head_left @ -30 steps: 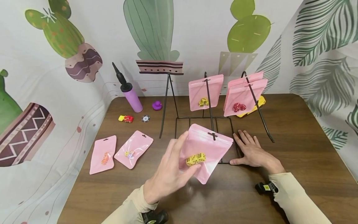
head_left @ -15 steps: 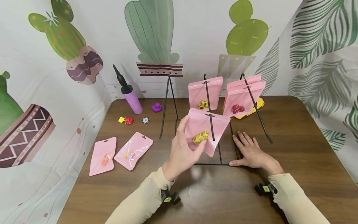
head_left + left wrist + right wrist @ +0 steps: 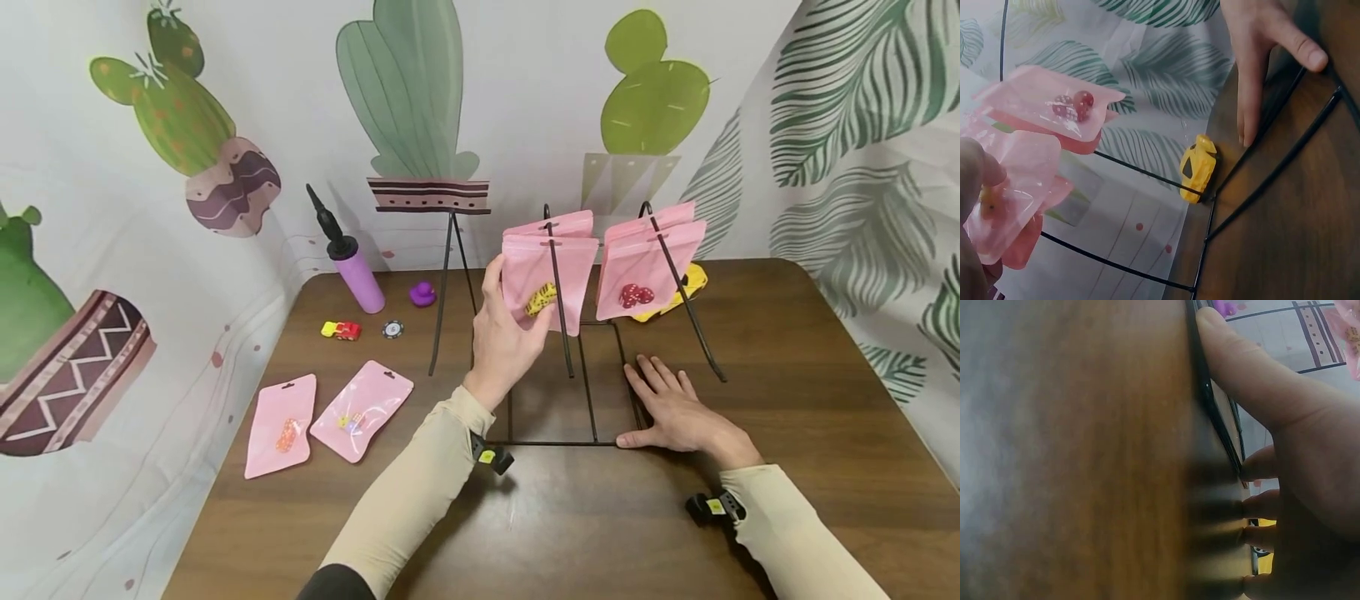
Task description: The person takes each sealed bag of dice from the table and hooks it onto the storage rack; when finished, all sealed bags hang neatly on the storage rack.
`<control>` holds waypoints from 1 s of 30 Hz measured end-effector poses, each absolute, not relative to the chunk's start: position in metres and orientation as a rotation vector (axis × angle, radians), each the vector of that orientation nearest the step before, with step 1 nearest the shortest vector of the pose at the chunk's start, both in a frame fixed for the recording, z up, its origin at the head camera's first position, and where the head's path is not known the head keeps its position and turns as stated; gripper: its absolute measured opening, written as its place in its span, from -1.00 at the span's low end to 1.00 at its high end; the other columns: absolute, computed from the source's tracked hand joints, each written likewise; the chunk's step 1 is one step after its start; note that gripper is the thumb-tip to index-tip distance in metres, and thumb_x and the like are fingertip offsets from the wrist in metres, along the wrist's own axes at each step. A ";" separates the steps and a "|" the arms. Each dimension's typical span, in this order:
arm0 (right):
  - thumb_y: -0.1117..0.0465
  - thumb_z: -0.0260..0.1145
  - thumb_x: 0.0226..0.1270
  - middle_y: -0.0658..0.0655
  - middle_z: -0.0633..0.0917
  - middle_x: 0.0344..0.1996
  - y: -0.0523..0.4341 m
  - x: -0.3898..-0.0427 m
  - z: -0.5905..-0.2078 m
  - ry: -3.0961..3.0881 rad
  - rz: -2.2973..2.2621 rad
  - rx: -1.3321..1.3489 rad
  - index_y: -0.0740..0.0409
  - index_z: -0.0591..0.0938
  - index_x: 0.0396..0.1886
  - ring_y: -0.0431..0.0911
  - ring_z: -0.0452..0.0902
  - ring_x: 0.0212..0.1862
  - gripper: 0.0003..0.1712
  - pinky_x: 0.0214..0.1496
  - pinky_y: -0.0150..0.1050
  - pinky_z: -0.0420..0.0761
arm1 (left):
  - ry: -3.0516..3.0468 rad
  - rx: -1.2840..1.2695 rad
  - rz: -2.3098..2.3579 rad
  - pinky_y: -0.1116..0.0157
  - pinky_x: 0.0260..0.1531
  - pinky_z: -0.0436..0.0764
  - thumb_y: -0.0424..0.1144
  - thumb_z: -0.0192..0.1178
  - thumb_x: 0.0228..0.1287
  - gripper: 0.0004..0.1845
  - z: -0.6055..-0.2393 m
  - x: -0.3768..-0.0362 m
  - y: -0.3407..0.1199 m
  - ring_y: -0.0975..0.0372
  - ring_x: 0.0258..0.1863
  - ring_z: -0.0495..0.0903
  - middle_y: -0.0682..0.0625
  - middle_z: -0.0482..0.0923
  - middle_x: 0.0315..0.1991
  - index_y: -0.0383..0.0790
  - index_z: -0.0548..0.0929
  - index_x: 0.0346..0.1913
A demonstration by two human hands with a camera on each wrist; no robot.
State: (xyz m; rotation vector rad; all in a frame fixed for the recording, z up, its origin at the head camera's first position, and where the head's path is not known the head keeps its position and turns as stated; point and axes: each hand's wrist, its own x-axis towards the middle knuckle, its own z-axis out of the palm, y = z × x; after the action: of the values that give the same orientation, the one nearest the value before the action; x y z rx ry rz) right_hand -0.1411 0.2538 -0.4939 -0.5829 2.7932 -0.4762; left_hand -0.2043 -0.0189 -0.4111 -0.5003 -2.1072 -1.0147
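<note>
My left hand pinches a pink zip bag by its left side, thumb in front over the yellow dice inside. That bag hangs on the middle arm of a black wire display rack, just in front of another pink bag. On the rack's right arm hang two more pink bags, the front one holding red dice. My right hand lies flat with spread fingers at the rack base's right side, thumb on its front corner. In the right wrist view the thumb rests along the wire.
Two pink bags lie on the table at left, with dice inside. Behind them are a red and yellow toy car, a poker chip, a purple duck and a purple hand pump. A yellow toy car sits behind the rack's right arm.
My left hand has moved away from me and up, sliding the bag with yellow dice back along the middle arm until it is close to the bag behind. The right hand has stayed put.
</note>
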 end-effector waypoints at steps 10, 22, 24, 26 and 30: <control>-0.49 0.32 -0.04 0.49 -0.07 0.50 0.255 -0.141 -0.494 2.781 -0.493 -0.579 0.34 0.02 0.52 0.39 -0.27 0.50 0.39 0.37 0.46 -0.20 | -2.150 -0.474 -1.069 0.31 -0.60 0.56 -0.06 0.41 0.11 -0.02 -0.409 -0.217 -0.014 0.20 -0.57 0.58 -0.13 0.57 -0.30 -0.03 -0.05 0.42; -0.50 0.33 -0.05 0.48 -0.07 0.50 0.255 -0.141 -0.496 2.776 -0.489 -0.575 0.34 0.03 0.52 0.40 -0.26 0.49 0.40 0.36 0.47 -0.19 | -2.161 -0.470 -1.132 0.23 -0.38 0.62 -0.04 0.50 0.01 0.09 -0.420 -0.216 -0.019 0.18 -0.37 0.61 -0.10 0.56 -0.18 0.00 -0.07 0.46; -0.49 0.33 -0.04 0.49 -0.07 0.50 0.255 -0.141 -0.496 2.777 -0.492 -0.576 0.33 0.03 0.52 0.39 -0.27 0.50 0.39 0.37 0.47 -0.20 | -2.168 -0.480 -1.139 0.22 -0.33 0.63 -0.02 0.53 -0.04 0.13 -0.425 -0.215 -0.024 0.18 -0.33 0.59 -0.09 0.53 -0.18 -0.06 -0.04 0.47; -0.48 0.34 -0.04 0.49 -0.07 0.49 0.255 -0.142 -0.495 2.775 -0.501 -0.576 0.34 0.03 0.52 0.39 -0.27 0.50 0.39 0.36 0.47 -0.21 | -2.183 -0.491 -1.131 0.22 -0.30 0.64 0.00 0.54 -0.06 0.13 -0.430 -0.213 -0.030 0.16 -0.31 0.58 -0.09 0.51 -0.16 -0.11 0.00 0.47; -0.48 0.34 -0.04 0.47 -0.08 0.50 0.254 -0.142 -0.494 2.763 -0.496 -0.562 0.33 0.02 0.53 0.38 -0.29 0.51 0.39 0.38 0.46 -0.22 | -2.250 -0.504 -1.103 0.22 -0.18 0.64 0.01 0.53 -0.05 0.05 -0.439 -0.207 -0.048 0.11 -0.17 0.57 -0.13 0.51 -0.05 -0.18 0.14 0.45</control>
State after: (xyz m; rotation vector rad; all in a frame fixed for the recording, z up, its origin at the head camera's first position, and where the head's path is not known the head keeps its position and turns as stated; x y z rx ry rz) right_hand -0.1423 0.2544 -0.4939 -0.5621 2.7632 -0.4958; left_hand -0.2075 -0.0481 -0.4386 -0.5044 -2.2497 -1.1027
